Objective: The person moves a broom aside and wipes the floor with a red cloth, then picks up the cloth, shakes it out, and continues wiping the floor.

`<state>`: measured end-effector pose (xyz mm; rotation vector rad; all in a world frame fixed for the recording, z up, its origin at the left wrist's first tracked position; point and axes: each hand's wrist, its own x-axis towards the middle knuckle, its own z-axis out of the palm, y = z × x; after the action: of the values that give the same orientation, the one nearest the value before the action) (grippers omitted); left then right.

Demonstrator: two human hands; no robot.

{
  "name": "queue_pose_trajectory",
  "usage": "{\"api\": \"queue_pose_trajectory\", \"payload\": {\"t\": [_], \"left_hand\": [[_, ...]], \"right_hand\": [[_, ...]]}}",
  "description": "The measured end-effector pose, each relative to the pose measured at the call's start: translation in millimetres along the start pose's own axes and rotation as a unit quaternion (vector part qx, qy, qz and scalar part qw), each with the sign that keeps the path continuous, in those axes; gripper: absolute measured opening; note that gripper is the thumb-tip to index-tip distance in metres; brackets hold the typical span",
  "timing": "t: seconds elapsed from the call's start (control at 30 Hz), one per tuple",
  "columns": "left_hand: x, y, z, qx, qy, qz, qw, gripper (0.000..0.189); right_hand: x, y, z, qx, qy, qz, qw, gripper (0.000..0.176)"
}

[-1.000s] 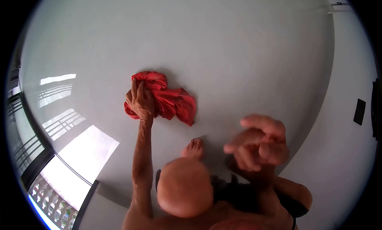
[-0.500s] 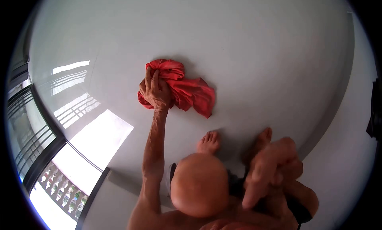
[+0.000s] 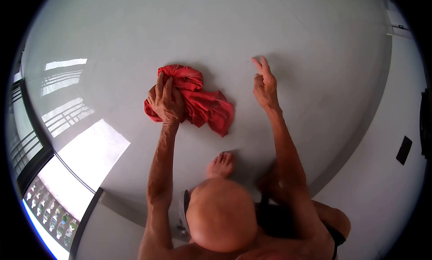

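Observation:
A bunched red cloth [image 3: 204, 105] lies crumpled on the grey floor. My left hand [image 3: 166, 100] presses down on its left part, fingers curved over the fabric and gripping it. To the right of the cloth and apart from it, my right hand [image 3: 265, 84] reaches out low over the floor. Two of its fingers are stretched forward and spread, the others are curled, and nothing shows between them. A tiny dark speck [image 3: 247, 60] is on the floor just left of those fingertips.
The smooth grey floor [image 3: 216, 30] spreads ahead of me. At left is a dark-framed glass door [image 3: 36, 168] with bright reflections beside it. A white wall [image 3: 373, 188] with a dark rectangular plate [image 3: 404, 150] runs along the right. My bare foot [image 3: 220, 164] is below the cloth.
My right hand has moved from near my knee forward to the floor, two fingers now extended. My left hand stays on the red cloth; the whole view has shifted slightly.

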<state>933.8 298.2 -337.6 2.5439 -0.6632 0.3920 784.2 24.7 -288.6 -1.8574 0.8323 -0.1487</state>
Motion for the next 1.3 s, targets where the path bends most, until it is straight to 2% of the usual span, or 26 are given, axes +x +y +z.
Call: {"api": "queue_pose_trajectory", "payload": {"t": [0.1, 0.13, 0.23, 0.37, 0.47, 0.6, 0.77, 0.97, 1.07, 1.17, 1.3], "left_hand": [[-1.3, -2.1, -1.1, -0.001, -0.007, -0.002, 1.000, 0.033], [-1.3, -3.1, -0.5, 0.003, -0.010, -0.002, 1.000, 0.033], [-1.6, -4.5, 1.4, 0.004, -0.006, -0.002, 1.000, 0.033], [-3.0, -3.0, 1.7, 0.007, -0.004, -0.005, 1.000, 0.033], [2.8, 2.6, -3.5, -0.002, 0.013, 0.011, 1.000, 0.035], [-1.6, -3.5, 1.2, 0.000, 0.002, 0.002, 1.000, 0.033], [2.9, 2.1, -2.2, -0.004, 0.021, 0.015, 1.000, 0.034], [2.0, 1.2, -0.7, 0.004, 0.021, 0.015, 1.000, 0.035], [1.5, 0.9, 0.0, 0.011, 0.017, 0.012, 1.000, 0.035], [1.7, 2.8, -2.7, 0.017, 0.018, 0.012, 1.000, 0.035], [-0.1, 0.3, -0.3, 0.015, 0.016, 0.010, 1.000, 0.034]], "right_hand": [[-5.0, 13.1, 16.3, -0.195, 0.030, -0.125, 0.972, 0.074], [-3.6, 16.4, 21.2, -0.283, 0.050, -0.200, 0.937, 0.081], [-20.6, 6.4, 22.4, -0.348, -0.062, -0.141, 0.925, 0.087], [-36.3, 18.7, 29.4, -0.433, -0.046, -0.164, 0.885, 0.097], [-28.2, 20.0, 22.1, -0.399, -0.006, -0.164, 0.902, 0.099], [-17.7, 10.5, 16.9, -0.435, -0.077, -0.100, 0.892, 0.100], [-28.0, 17.5, 23.2, -0.455, -0.072, -0.139, 0.877, 0.099], [-18.1, 12.5, 23.7, -0.445, -0.037, -0.140, 0.884, 0.095], [-26.6, 9.7, 23.7, -0.460, -0.061, -0.132, 0.876, 0.091], [-18.3, 16.8, 19.3, -0.434, -0.014, -0.143, 0.889, 0.092], [-18.1, 10.8, 18.9, -0.447, -0.035, -0.169, 0.877, 0.089]]}}
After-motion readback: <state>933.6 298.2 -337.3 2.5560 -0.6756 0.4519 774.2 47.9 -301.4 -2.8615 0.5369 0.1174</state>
